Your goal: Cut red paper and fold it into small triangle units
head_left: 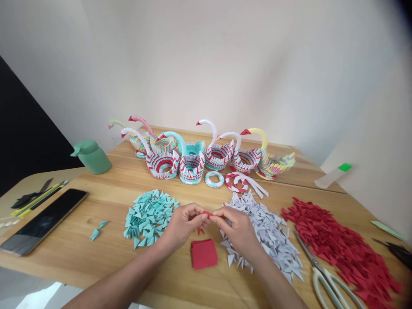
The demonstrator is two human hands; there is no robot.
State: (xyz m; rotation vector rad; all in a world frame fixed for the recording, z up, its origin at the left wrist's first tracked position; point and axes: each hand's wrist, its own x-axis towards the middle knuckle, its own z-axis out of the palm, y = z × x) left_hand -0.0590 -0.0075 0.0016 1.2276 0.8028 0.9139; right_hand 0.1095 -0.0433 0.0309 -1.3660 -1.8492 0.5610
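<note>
Between the fingertips of my left hand (188, 221) and my right hand (236, 225) is a small folded piece of red paper (208, 213). Both hands pinch it from either side above the table. Just below my left fingertips a few red folded bits (201, 231) lie on the wood. A stack of square red paper (204, 254) rests under my hands, nearer to me. My left wrist is beside a heap of teal folded paper triangles (149, 219). My right hand partly covers a heap of pale grey-white triangles (267, 231).
Several paper swans (191, 165) stand at the back, with a teal-white ring (214, 179) and a red-white ring (236, 183) before them. Red triangles (337, 249) and scissors (322, 270) lie right. A phone (45, 221) and a green lidded container (92, 157) are left.
</note>
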